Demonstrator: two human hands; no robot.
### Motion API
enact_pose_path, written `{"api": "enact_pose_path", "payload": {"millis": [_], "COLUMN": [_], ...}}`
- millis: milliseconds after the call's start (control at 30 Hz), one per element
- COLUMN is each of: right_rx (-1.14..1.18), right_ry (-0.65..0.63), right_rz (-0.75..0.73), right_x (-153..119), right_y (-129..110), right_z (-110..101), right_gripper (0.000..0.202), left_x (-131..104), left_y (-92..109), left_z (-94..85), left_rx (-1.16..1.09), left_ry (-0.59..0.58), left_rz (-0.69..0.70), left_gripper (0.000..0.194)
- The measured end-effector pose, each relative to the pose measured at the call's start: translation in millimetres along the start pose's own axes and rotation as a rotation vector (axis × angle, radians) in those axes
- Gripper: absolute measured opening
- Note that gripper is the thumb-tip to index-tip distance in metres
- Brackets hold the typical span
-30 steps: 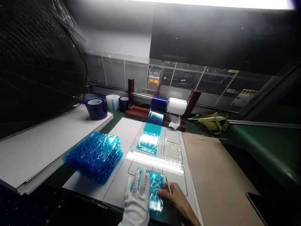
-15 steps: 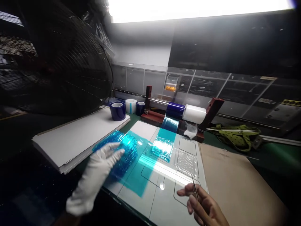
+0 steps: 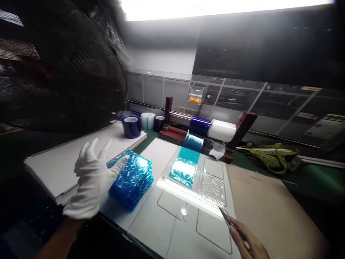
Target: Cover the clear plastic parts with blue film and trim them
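My left hand (image 3: 90,176), in a white glove, has its fingers spread, with the thumb over the edge of a stack of shiny blue film pieces (image 3: 132,183). My right hand (image 3: 249,239), bare, grips metal tweezers (image 3: 225,217) whose tips point at the glossy white board (image 3: 148,230). Rounded rectangles are outlined on the board. A blue film strip (image 3: 192,142) runs from a blue roll (image 3: 200,126) to the board, where its wrinkled end lies. To its right lies a wrinkled clear film piece (image 3: 212,189), just above the tweezer tips.
A dark red stand (image 3: 175,133) carries the blue roll and a white roll (image 3: 222,130). At left, a blue tape roll (image 3: 131,127) rests on stacked white sheets (image 3: 67,158). Brown cardboard (image 3: 272,208) and a green dotted pouch (image 3: 272,155) lie right. A big fan (image 3: 81,72) stands left.
The blue sheet that stretched from the stack across the board has come down onto the stack. My left hand has moved left and spread its fingers. My right hand has shifted right and lower.
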State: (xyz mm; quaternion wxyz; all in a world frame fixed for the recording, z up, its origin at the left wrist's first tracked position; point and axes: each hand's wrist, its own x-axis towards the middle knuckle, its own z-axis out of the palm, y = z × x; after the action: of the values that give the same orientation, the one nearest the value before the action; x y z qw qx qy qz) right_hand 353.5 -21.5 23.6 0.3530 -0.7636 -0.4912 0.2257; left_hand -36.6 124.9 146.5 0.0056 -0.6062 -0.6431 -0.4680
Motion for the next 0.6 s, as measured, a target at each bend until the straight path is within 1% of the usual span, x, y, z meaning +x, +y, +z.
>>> {"api": "enact_pose_path", "payload": {"millis": [33, 67, 133, 167, 200, 267, 300, 367, 433, 500, 533, 600], "right_rx": [-0.076, -0.151, -0.301, -0.364, -0.413, -0.465, -0.475, -0.476, -0.467, -0.446, -0.432, -0.396], "right_ry": [0.0, 0.008, 0.048, 0.06, 0.063, 0.065, 0.072, 0.09, 0.095, 0.096, 0.096, 0.095], "right_rz": [-0.016, -0.015, 0.039, 0.073, 0.099, 0.134, 0.146, 0.167, 0.179, 0.181, 0.18, 0.174], "right_x": [4, 7, 13, 16, 18, 24, 26, 31, 35, 39, 41, 45], "right_y": [6, 11, 15, 15, 15, 15, 16, 19, 23, 26, 26, 25], "right_z": [-5, -8, -13, -13, -13, -13, -13, -12, -12, -10, -9, -6], "right_gripper": [0.047, 0.045, 0.041, 0.038, 0.034, 0.028, 0.026, 0.024, 0.022, 0.022, 0.022, 0.021], "left_x": [-11, -23, -49, -62, -74, -93, -100, -109, -116, -121, -124, -129], "left_y": [10, 21, 43, 55, 65, 86, 95, 111, 122, 129, 131, 131], "left_z": [9.3, 22.0, 56.5, 77.3, 99.6, 145.9, 168.4, 209.0, 240.4, 260.9, 267.4, 273.8], "left_rx": [0.022, 0.006, -0.06, -0.068, -0.071, -0.072, -0.075, -0.088, -0.1, -0.106, -0.108, -0.11], "left_ry": [-0.025, -0.098, -0.327, -0.469, -0.58, -0.789, -0.856, -0.942, -0.984, -1.011, -1.018, -1.017], "left_rz": [0.1, 0.199, 0.379, 0.47, 0.541, 0.62, 0.654, 0.72, 0.778, 0.819, 0.833, 0.85], "left_gripper": [0.085, 0.081, 0.069, 0.066, 0.067, 0.077, 0.084, 0.095, 0.104, 0.109, 0.111, 0.111]}}
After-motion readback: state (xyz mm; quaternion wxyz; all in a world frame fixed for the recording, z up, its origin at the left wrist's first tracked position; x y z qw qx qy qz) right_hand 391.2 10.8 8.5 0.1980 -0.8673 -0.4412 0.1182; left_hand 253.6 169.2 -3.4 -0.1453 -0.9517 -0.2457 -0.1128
